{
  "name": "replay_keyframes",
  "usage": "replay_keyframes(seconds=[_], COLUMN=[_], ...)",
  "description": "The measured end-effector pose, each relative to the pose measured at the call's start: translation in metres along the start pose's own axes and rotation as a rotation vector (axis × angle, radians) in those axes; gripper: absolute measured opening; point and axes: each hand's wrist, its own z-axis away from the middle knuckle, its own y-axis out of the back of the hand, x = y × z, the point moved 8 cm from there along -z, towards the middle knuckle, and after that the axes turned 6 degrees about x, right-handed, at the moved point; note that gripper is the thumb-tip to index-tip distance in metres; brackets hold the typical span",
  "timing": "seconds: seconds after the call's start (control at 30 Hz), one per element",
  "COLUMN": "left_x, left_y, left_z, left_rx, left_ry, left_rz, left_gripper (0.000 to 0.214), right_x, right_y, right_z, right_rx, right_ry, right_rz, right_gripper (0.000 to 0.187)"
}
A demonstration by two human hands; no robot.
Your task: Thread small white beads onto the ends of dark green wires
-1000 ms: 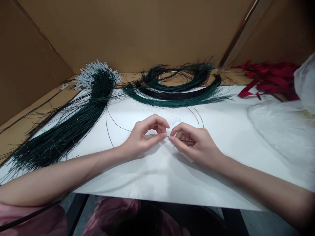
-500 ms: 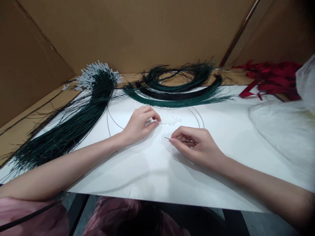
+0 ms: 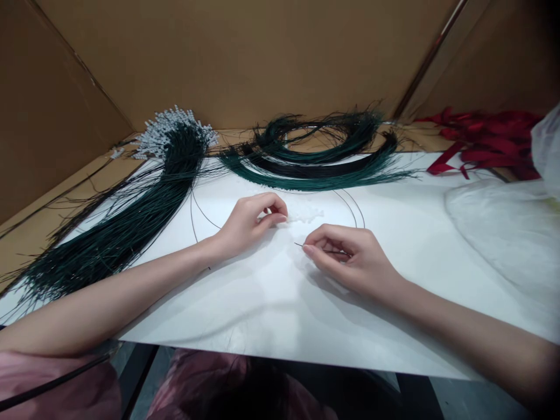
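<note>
My left hand is over the white board, thumb and forefinger pinched together at the left edge of a small heap of white beads. Whatever lies between those fingertips is too small to make out. To the right and nearer to me, my right hand is closed on a thin dark wire. A short end of the wire sticks out past the thumb and forefinger, pointing left toward my left hand. More of it shows inside the curled fingers.
On the left lies a thick bundle of dark green wires with white bead tips. Curved wire bundles lie at the back. Red ribbons and clear plastic bags are on the right. Cardboard walls enclose the board.
My left hand has shifted slightly down toward me, its fingertips still pinched by the beads. My right hand keeps hold of the wire and has hardly moved.
</note>
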Motion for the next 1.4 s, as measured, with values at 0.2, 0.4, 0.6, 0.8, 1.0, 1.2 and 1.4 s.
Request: replay_keyframes(seconds=[0.2, 0.4, 0.6, 0.8, 1.0, 1.2, 1.4], left_x=[0.013, 0.009, 0.006, 0.008, 0.009, 0.008, 0.009], left_y=[-0.011, -0.024, -0.025, -0.025, -0.026, -0.026, -0.025], left_z=[0.014, 0.017, 0.018, 0.018, 0.018, 0.017, 0.018], left_rx=[-0.081, -0.105, -0.107, -0.12, -0.122, -0.115, -0.114], left_ry=[0.15, 0.237, 0.256, 0.245, 0.222, 0.221, 0.216], left_rz=[0.481, 0.747, 0.802, 0.798, 0.813, 0.8, 0.794], left_gripper=[0.012, 0.023, 0.027, 0.026, 0.025, 0.026, 0.025], right_x=[0.002, 0.002, -0.002, -0.002, -0.002, -0.002, -0.002], right_y=[0.002, 0.0, 0.0, 0.001, -0.001, -0.001, -0.001], right_z=[-0.002, -0.002, -0.001, 0.0, -0.002, -0.001, -0.001], right_rx=[0.012, 0.0, -0.014, -0.013, -0.019, -0.019, -0.017], right_ry=[-0.09, -0.091, -0.061, -0.048, -0.042, -0.046, -0.047], right_rz=[-0.088, -0.097, -0.099, -0.098, -0.101, -0.099, -0.093], right_gripper=[0.013, 0.011, 0.01, 0.011, 0.01, 0.01, 0.01])
